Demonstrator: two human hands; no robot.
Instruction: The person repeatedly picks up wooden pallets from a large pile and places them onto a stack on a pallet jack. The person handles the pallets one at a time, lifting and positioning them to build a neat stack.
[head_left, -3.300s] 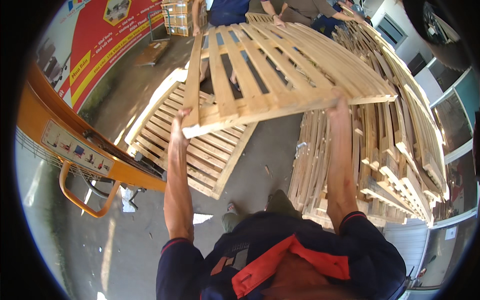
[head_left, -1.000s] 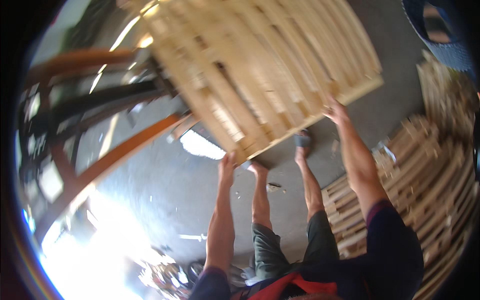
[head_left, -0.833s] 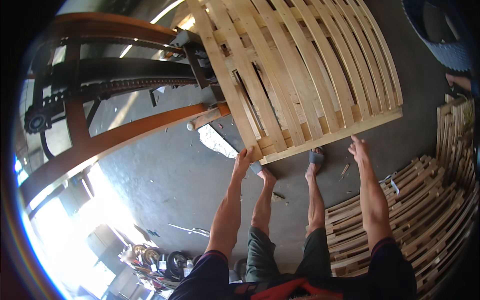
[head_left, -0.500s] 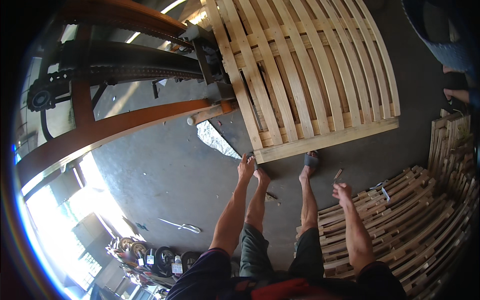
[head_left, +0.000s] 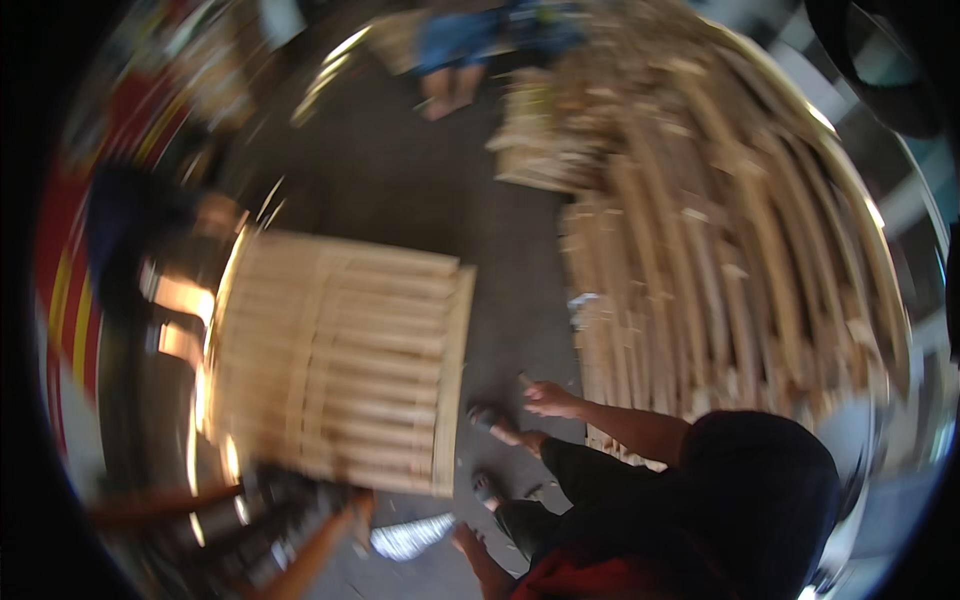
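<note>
We see a flat wooden pallet [head_left: 345, 365] on the left side of the floor [head_left: 520, 300], beside the orange lift frame [head_left: 315, 555]; we cannot tell what is under it. Our left hand [head_left: 468, 540] is just off the pallet's near corner, not touching it, but it is too blurry to tell if it is open. Our right hand [head_left: 550, 398] is well apart from the pallet, near the left edge of the big pile of pallets [head_left: 690, 290]. Its fingers look a bit bent, and we cannot tell if they hold anything. We think we are between lifts, with this pallet down. Another lift would need both hands spread along a pallet's edge, and our feet [head_left: 490, 490] steady.
</note>
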